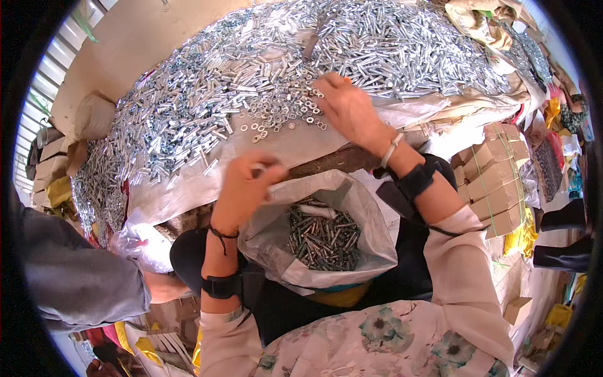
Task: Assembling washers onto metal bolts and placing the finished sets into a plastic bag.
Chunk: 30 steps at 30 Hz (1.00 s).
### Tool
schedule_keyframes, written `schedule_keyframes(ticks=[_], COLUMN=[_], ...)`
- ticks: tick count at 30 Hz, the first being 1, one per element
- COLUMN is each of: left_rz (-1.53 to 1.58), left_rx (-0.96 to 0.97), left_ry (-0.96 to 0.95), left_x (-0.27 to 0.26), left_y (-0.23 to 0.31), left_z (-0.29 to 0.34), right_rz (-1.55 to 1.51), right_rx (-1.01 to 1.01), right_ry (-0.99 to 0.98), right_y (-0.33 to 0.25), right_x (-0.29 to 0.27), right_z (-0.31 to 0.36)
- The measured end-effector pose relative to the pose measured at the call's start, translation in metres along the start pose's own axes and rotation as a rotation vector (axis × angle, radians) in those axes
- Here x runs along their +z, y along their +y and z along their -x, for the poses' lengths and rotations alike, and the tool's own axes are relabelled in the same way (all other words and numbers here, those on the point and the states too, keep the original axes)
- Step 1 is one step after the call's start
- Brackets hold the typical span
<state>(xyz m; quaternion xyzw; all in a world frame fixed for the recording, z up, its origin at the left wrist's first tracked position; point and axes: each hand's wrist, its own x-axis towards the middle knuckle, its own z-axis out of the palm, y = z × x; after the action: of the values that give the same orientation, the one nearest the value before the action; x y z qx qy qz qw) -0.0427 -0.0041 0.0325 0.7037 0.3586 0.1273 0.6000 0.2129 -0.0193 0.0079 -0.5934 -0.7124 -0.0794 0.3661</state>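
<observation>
My right hand [355, 116] reaches over the right edge of a small heap of metal washers [276, 119], its bent fingers bunched down at them. Whatever those fingertips pinch is hidden. My left hand [242, 191] is curled above the left rim of an open white sack [279, 264]. Something small and greyish shows between its fingers, too small to name. Inside the sack, between my knees, lies a pile of metal bolts [323, 239] with a pale scrap on top.
A wide spread of silvery bolts and sleeves [402, 50] covers the sheet-lined surface ahead. A dark flat bar [311, 47] sticks up among them. Tied cardboard boxes [496, 182] are stacked at right. Another person's grey-clothed leg [85, 270] is close at left.
</observation>
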Motion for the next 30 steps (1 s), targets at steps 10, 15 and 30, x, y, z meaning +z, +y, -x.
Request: schedule_keyframes(ticks=[10, 15, 30], left_rz=[-1.18, -1.146, 0.837], left_rx=[-0.255, -0.051, 0.109], left_ry=[0.745, 0.905, 0.338], left_x=[-0.046, -0.045, -0.005], left_y=[-0.033, -0.042, -0.02], left_z=[-0.006, -0.016, -0.022], right_rz=[0.318, 0.138, -0.274], right_rx=[0.13, 0.087, -0.161], right_ry=[-0.053, 0.009, -0.139], right_y=[0.032, 0.01, -0.056], right_x=[0.026, 0.012, 0.006], right_z=[-0.007, 0.001, 0.017])
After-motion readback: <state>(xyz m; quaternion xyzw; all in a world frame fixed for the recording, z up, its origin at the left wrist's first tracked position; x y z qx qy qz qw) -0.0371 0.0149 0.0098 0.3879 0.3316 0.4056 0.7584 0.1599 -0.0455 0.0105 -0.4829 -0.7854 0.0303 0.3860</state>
